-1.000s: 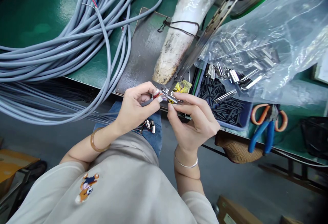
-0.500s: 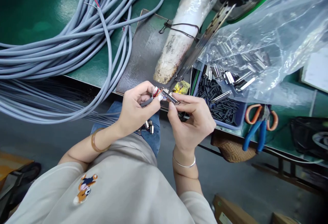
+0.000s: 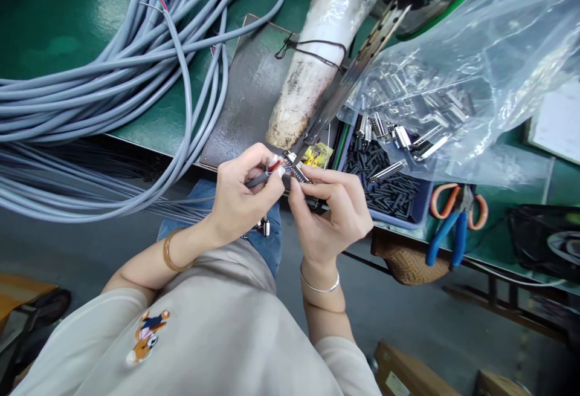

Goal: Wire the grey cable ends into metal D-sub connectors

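Note:
My left hand (image 3: 247,193) pinches the stripped end of a grey cable (image 3: 257,181), whose thin coloured wires (image 3: 275,165) fan out past the fingertips. My right hand (image 3: 333,208) grips a multi-pin connector (image 3: 296,169) between thumb and fingers, its metal shell and row of contacts facing the wires. The wire ends meet the connector's near end; whether any sits in a contact is too small to tell. Just beyond the fingertips lie the blunt tip of a wrapped white tube (image 3: 283,133) and a yellow sponge-like piece (image 3: 319,154).
Coiled grey cables (image 3: 113,90) cover the left of the green bench. At right are a blue bin (image 3: 421,211) of black sleeves (image 3: 385,187), a plastic bag (image 3: 512,63) of connectors and pliers (image 3: 457,220) at the edge. More connectors (image 3: 264,227) rest on my lap.
My right hand has shifted slightly left with the connector, closer to the left fingertips. The connector has turned a little steeper. The whole view has moved slightly.

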The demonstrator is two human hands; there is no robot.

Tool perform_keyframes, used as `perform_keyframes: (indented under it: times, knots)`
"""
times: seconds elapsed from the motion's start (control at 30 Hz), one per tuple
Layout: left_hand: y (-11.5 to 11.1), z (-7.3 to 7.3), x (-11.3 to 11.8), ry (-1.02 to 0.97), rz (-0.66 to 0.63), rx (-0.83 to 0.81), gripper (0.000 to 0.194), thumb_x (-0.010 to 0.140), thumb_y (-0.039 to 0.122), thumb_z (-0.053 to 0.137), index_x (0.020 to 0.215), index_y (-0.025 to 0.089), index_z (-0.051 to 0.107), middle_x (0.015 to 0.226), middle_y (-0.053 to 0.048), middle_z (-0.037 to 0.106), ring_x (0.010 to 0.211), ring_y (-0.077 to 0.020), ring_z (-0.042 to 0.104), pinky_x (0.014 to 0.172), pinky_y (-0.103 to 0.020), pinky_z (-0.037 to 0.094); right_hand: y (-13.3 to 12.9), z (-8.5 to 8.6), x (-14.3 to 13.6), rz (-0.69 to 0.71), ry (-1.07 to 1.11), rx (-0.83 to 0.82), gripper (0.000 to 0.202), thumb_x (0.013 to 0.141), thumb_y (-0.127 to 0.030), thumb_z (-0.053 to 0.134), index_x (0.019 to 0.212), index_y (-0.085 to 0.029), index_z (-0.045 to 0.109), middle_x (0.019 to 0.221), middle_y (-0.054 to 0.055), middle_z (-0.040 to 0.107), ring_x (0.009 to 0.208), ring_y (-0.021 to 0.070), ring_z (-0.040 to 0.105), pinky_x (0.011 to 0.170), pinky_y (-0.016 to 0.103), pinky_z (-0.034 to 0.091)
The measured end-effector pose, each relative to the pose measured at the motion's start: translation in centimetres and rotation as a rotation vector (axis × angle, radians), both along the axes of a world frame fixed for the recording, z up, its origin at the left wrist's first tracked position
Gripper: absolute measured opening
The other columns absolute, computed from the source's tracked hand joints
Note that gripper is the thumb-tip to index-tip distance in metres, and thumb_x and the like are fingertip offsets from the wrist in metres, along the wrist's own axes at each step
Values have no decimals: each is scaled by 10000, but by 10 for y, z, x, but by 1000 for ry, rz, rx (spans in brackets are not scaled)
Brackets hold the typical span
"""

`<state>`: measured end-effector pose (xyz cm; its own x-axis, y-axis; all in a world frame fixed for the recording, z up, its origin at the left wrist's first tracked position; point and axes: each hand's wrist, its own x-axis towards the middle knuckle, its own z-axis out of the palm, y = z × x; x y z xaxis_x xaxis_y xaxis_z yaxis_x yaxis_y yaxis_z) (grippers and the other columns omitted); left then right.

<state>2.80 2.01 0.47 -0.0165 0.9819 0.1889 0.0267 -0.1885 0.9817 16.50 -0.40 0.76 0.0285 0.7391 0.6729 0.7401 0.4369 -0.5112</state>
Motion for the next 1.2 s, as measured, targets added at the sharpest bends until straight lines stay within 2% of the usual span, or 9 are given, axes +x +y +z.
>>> perform_keyframes:
  times: [0.33, 0.6, 0.83, 1.03, 1.13, 1.2]
  knots:
    - [1, 0, 2, 56, 26, 137, 129, 873, 100, 617, 775, 177, 584, 669, 47, 523, 509, -39, 418, 465, -165, 332, 2, 0, -2, -46, -50, 6, 221, 836, -142, 790, 773, -234, 600, 921, -21, 753, 814, 121, 720, 730, 261, 584]
    - [1, -1, 3, 47, 28, 198, 127, 870, 75, 621, 801, 181, 600, 685, 51, 541, 507, -32, 416, 490, -164, 356, 4, 4, -3, -58, -78, 38, 206, 826, -154, 809, 790, -232, 623, 913, -21, 751, 811, 125, 724, 712, 264, 577]
    - [-1, 0, -1, 49, 0, 86, 110, 858, 128, 642, 769, 177, 598, 690, 39, 553, 506, -34, 403, 460, -160, 318, -1, -1, -1, -42, -160, 63, 182, 850, -192, 792, 819, -252, 622, 965, -7, 775, 792, 135, 739, 686, 266, 591]
    - [-3, -2, -1, 36, -3, -16, 138, 819, 136, 671, 727, 178, 578, 695, 18, 560, 607, -73, 504, 526, -165, 392, -3, -6, 3, -15, -215, 91, 187, 883, -169, 751, 825, -248, 591, 970, -1, 793, 785, 122, 749, 689, 239, 592]
    - [-4, -1, -4, -40, -64, -62, 161, 803, 142, 709, 723, 173, 573, 699, 13, 569, 586, -64, 496, 511, -165, 387, -4, -5, 5, -7, -145, 79, 180, 880, -142, 744, 833, -237, 598, 989, 11, 796, 815, 129, 754, 715, 250, 599]
    - [-3, 1, -7, -143, -145, -140, 181, 784, 165, 748, 737, 170, 574, 694, 18, 584, 537, -45, 469, 480, -158, 377, -5, -3, 6, 6, -12, 5, 169, 890, -133, 725, 827, -228, 599, 950, 11, 790, 829, 139, 756, 703, 259, 603]
